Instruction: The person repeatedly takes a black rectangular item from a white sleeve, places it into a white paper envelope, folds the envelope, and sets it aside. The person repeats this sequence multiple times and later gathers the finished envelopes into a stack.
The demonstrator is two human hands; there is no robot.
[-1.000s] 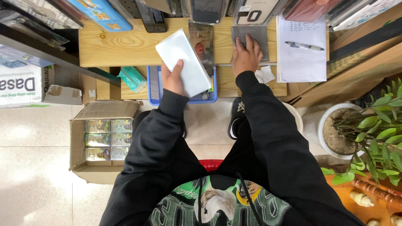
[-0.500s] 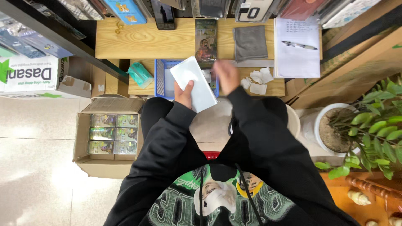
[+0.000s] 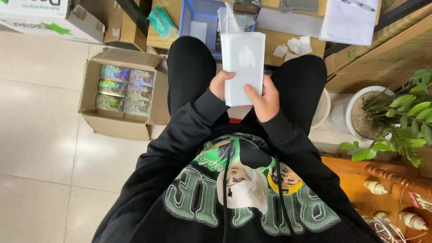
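From the head camera we look down on our lap and see both hands closed on a white flat packet (image 3: 243, 67), held upright above the knees and clear of the desk (image 3: 297, 47). Our left hand (image 3: 220, 85) clasps its lower left edge, and our right hand (image 3: 264, 100) wraps the lower right corner with the thumb laid across the face, a hold that seems meant to keep the thin packet steady and facing us. Beyond it, at the desk's near edge, stand a blue basket (image 3: 198, 13) and some crumpled paper scraps (image 3: 294, 45), with a sheet of white paper (image 3: 348, 22) toward the right edge. On the floor to our left sits an open cardboard box (image 3: 121, 94) packed with shiny small boxes; a potted plant (image 3: 396, 117) stands to our right.
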